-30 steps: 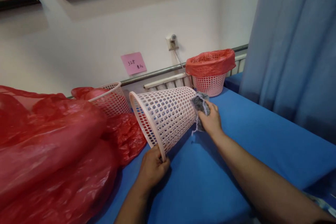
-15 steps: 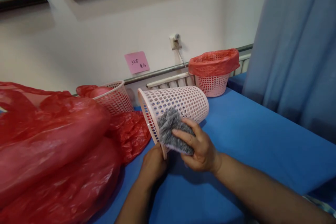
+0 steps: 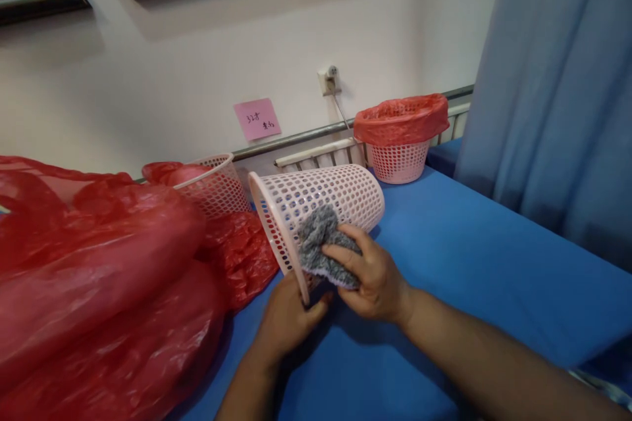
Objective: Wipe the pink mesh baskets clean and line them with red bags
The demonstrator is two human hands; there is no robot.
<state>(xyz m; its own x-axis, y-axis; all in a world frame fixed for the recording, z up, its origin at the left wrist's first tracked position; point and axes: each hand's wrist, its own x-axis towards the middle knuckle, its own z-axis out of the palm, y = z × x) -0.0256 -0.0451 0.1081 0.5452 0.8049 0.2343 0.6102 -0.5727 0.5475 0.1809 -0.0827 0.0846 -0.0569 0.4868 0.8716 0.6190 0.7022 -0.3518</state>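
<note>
A pale pink perforated wastebasket (image 3: 340,192) lies tilted on its side over the blue surface, its open rim facing left. My left hand (image 3: 291,312) grips the lower part of that rim, thumb outside and the other fingers partly hidden inside. In my right hand (image 3: 372,276) is a bunched grey cloth (image 3: 323,243), pressed against the basket's outer wall close to the rim.
Large crumpled red plastic bags (image 3: 99,276) cover the left side. Behind them stands another pink basket (image 3: 224,184). A third basket (image 3: 399,161), lined with a red bag, stands at the back right. A blue curtain (image 3: 553,112) hangs right of the blue tabletop (image 3: 494,263).
The wastebasket has shifted slightly left and turned a little. My left thumb now shows below the rim. The cloth in my right hand stays against the basket's wall.
</note>
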